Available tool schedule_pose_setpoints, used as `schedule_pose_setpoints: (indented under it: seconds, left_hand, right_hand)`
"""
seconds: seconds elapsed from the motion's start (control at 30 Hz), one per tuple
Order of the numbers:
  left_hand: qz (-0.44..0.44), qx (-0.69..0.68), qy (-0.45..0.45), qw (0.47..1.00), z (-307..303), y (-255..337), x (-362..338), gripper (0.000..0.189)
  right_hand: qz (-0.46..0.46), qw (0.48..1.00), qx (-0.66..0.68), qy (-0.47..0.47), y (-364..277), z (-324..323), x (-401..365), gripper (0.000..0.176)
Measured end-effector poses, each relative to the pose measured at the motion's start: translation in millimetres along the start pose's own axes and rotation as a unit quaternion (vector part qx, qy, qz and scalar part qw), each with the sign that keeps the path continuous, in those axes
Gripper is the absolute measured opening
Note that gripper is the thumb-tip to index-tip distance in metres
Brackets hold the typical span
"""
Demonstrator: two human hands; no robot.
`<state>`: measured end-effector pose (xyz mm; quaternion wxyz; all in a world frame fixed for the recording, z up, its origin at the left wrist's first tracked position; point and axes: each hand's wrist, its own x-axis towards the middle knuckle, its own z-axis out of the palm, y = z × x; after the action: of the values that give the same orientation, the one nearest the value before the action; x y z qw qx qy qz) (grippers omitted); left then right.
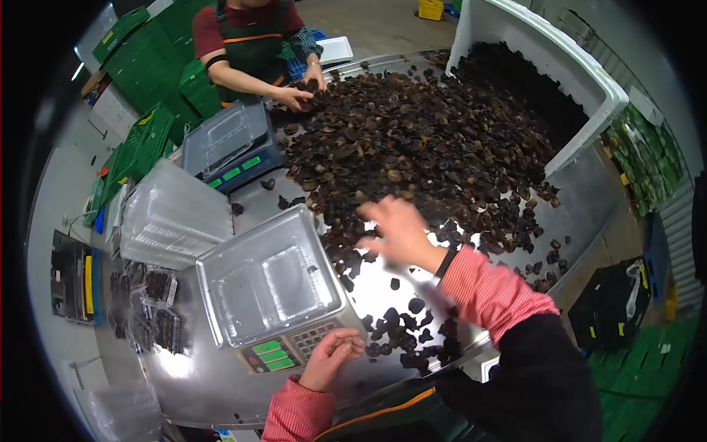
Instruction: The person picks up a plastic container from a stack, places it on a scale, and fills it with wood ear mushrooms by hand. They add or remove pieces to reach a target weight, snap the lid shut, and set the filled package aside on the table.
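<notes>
A broad heap of dark brown wood ear mushrooms [412, 125] covers the metal table. My right hand [398, 230], blurred by motion, reaches over its near edge with fingers spread, and I see nothing held. My left hand [335, 359] is curled closed by the keypad of a scale [324, 335]; whatever its fingers may hold is hidden. On the scale's pan lies a clear plastic tray [269, 283] with its lid side folded out. Loose mushroom pieces [405, 331] lie to the right of the scale.
Stacked clear trays [173, 217] stand left of the scale; filled packs [162, 317] lie nearby. A second scale [228, 144] sits farther back. Across the table a co-worker's hands [298, 96] handle mushrooms. A tipped white foam box [541, 37] stands back right. Green crates [147, 59] are stacked behind.
</notes>
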<state>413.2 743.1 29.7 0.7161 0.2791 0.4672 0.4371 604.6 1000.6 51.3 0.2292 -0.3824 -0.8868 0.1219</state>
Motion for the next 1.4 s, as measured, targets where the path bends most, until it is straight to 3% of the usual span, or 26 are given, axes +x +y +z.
schedule_pose_setpoints:
  seconds: [0.1, 0.2, 0.27, 0.4, 0.5, 0.57, 0.63, 0.73, 0.8, 0.87, 0.93, 0.97, 1.0, 1.03, 1.07, 1.13, 1.2, 1.27, 1.4]
  left_hand:
    - [-0.028, 0.003, -0.007, 1.000, 19, -8, 21, 0.033]
    - [-0.059, 0.010, 0.009, 0.998, 37, -12, 38, 0.035]
    - [-0.061, 0.016, 0.009, 0.998, 50, -11, 50, 0.035]
    - [-0.070, 0.031, 0.017, 0.997, 71, -6, 73, 0.034]
    - [-0.070, 0.048, 0.020, 0.996, 79, -4, 87, 0.033]
    - [-0.074, 0.054, 0.019, 0.996, 84, -4, 92, 0.033]
    - [-0.083, 0.056, 0.011, 0.995, 88, -5, 97, 0.033]
    - [-0.085, 0.057, -0.020, 0.995, 92, -12, 104, 0.033]
    - [-0.100, 0.055, -0.038, 0.993, 95, -17, 108, 0.033]
    - [-0.114, 0.058, -0.056, 0.990, 100, -21, 111, 0.034]
    - [-0.128, 0.064, -0.080, 0.986, 106, -25, 114, 0.034]
    - [-0.134, 0.068, -0.091, 0.984, 111, -25, 117, 0.034]
    - [-0.137, 0.073, -0.102, 0.983, 115, -25, 118, 0.034]
    - [-0.135, 0.074, -0.114, 0.981, 116, -28, 120, 0.034]
    - [-0.133, 0.079, -0.117, 0.981, 119, -29, 122, 0.032]
    - [-0.130, 0.089, -0.115, 0.981, 126, -30, 122, 0.030]
    - [-0.137, 0.096, -0.108, 0.980, 131, -32, 121, 0.030]
    - [-0.139, 0.104, -0.102, 0.979, 135, -32, 121, 0.029]
    - [-0.132, 0.107, -0.065, 0.983, 130, -31, 113, 0.029]
  right_hand:
    - [0.124, 0.982, -0.144, -0.010, 113, -17, 11, 0.066]
    - [0.142, 0.983, -0.114, -0.016, 191, -18, 31, 0.049]
    - [0.107, 0.991, -0.080, -0.007, 208, 1, 42, 0.043]
    - [0.088, 0.992, -0.083, 0.026, 188, 44, 36, 0.035]
    - [0.173, 0.977, 0.070, 0.099, 188, 50, 23, 0.031]
    - [0.214, 0.951, 0.182, 0.129, 176, 25, 2, 0.029]
    - [0.250, 0.926, 0.270, 0.088, 167, -8, -38, 0.035]
    - [0.293, 0.893, 0.340, 0.035, 170, -53, -138, 0.038]
    - [0.349, 0.832, 0.428, 0.062, 160, -96, -215, 0.035]
    - [0.472, 0.777, 0.417, -0.009, 151, -156, -290, 0.033]
    - [0.538, 0.750, 0.385, -0.013, 161, -177, -389, 0.023]
    - [0.575, 0.722, 0.376, -0.078, 168, -190, -435, 0.025]
    - [0.669, 0.681, 0.258, -0.148, 169, -194, -473, 0.034]
    - [0.665, 0.688, 0.063, -0.283, 171, -195, -505, 0.048]
    - [0.582, 0.715, -0.121, -0.367, 158, -201, -511, 0.058]
    - [0.618, 0.751, -0.109, -0.204, 171, -184, -489, 0.059]
    - [0.542, 0.835, -0.094, -0.006, 171, -175, -418, 0.061]
    - [0.488, 0.865, -0.108, 0.050, 193, -160, -363, 0.069]
    - [0.567, 0.818, -0.082, 0.041, 261, -135, -265, 0.084]
